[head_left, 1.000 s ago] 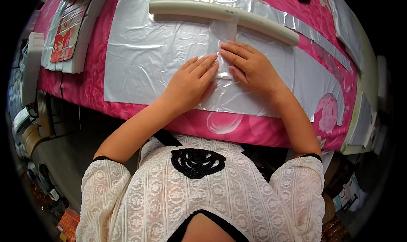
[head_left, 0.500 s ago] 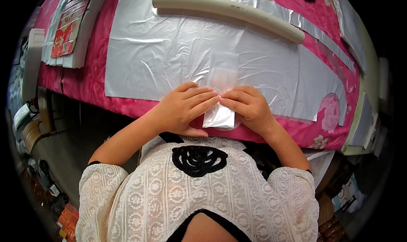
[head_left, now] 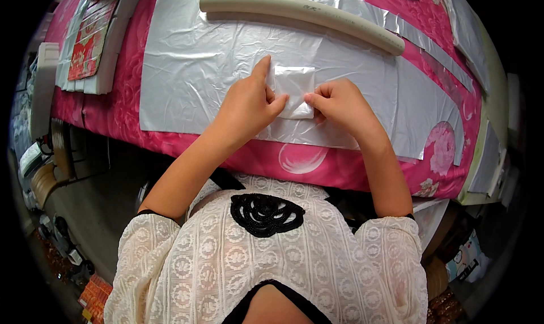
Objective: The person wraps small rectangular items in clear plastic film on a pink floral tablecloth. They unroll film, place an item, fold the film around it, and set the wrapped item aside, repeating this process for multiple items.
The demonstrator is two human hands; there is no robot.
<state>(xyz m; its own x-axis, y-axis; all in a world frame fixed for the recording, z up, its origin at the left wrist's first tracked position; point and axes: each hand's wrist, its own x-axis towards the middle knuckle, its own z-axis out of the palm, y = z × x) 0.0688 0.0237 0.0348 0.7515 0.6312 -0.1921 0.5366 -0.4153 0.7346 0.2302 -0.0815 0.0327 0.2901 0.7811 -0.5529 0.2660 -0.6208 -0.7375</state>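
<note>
A small square of folded plastic film (head_left: 296, 86), whitish and shiny, lies between my hands over the silvery sheet (head_left: 192, 80). My left hand (head_left: 246, 103) is at its left edge. The thumb presses on the film while the index finger points away from me; its other fingers are curled and partly hidden. At the right edge, my right hand (head_left: 343, 106) pinches the film between thumb and bent fingers.
A long pale tube (head_left: 300, 15) lies across the sheet's far side. Beneath is a pink flowered tablecloth (head_left: 334, 168). Stacked white sheets (head_left: 105, 69) with a red printed piece (head_left: 88, 52) stand at the left. Silvery strips (head_left: 419, 43) run along the right.
The film's near end has been folded away from me, so the long strip is now a square. Both hands moved farther from my body, and the left index finger straightened.
</note>
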